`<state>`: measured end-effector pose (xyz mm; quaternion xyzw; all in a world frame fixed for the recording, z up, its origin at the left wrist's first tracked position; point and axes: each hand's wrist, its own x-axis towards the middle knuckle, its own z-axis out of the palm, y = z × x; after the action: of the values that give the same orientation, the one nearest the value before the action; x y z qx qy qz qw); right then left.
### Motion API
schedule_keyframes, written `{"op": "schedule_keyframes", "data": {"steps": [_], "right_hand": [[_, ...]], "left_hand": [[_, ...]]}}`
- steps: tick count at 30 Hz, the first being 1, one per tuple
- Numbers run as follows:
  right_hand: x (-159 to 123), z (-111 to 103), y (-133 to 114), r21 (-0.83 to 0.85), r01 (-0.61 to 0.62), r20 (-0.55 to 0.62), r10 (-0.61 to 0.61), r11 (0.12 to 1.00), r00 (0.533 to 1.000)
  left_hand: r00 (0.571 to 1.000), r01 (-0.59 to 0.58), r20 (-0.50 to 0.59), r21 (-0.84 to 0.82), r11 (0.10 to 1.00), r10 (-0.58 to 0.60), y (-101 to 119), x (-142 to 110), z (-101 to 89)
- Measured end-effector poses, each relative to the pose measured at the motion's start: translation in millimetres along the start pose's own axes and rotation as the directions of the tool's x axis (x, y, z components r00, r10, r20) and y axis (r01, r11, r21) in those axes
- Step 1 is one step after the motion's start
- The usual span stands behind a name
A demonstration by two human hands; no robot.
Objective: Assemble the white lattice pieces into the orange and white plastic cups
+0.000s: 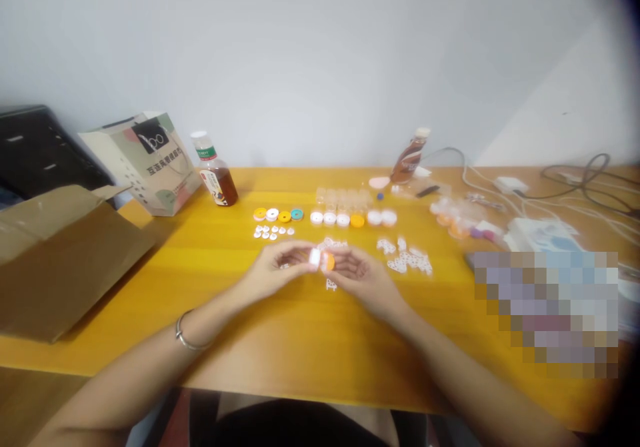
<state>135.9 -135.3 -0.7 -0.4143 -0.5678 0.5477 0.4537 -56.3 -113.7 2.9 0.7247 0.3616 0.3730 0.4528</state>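
Above the middle of the table, my left hand [285, 260] pinches a small white round piece [315, 258] between thumb and fingers. Close against it, my right hand [357, 274] pinches an orange round cap-like piece [329, 262]; the two pieces are side by side, and I cannot tell if they are joined. Beneath and around the hands lie small white cut-out plastic parts [333, 242]. Behind them runs a row of white discs [329, 218] with one orange disc [357, 220]. Farther left sit yellow, white and teal spools [297, 214], with several tiny white pieces [273, 230] in front.
An open cardboard box [75, 267] and a paper bag [155, 167] occupy the left. Two drink bottles, one left [217, 174] and one right [411, 157], stand at the back. Clear containers [345, 198], more white parts [411, 260], bagged pieces [460, 217] and cables [575, 174] lie rightward.
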Motion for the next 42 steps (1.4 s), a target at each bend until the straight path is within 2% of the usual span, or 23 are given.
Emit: {"op": "schedule_keyframes", "data": {"steps": [6,12,19,31,42], "right_hand": [[0,2,5,0.012,-0.007,0.061,0.006,1.000,0.998],[0,3,7,0.020,-0.002,0.081,0.001,1.000,0.997],[0,3,7,0.033,-0.016,0.080,0.014,0.999,0.997],[-1,4,5,0.061,-0.029,0.079,0.024,0.998,0.997],[-5,9,8,0.032,0.011,0.030,-0.012,0.999,0.999]], "left_hand": [[0.974,-0.208,-0.014,0.332,0.920,0.225,5,-7,6.7],[0.959,-0.258,0.026,0.482,0.837,0.281,2,-9,7.5],[0.959,-0.263,0.037,0.476,0.839,0.280,0,-10,7.9],[0.920,-0.383,0.082,0.403,0.831,0.384,-1,-10,5.9],[0.959,-0.252,-0.013,0.422,0.871,0.283,4,-13,11.3]]}}
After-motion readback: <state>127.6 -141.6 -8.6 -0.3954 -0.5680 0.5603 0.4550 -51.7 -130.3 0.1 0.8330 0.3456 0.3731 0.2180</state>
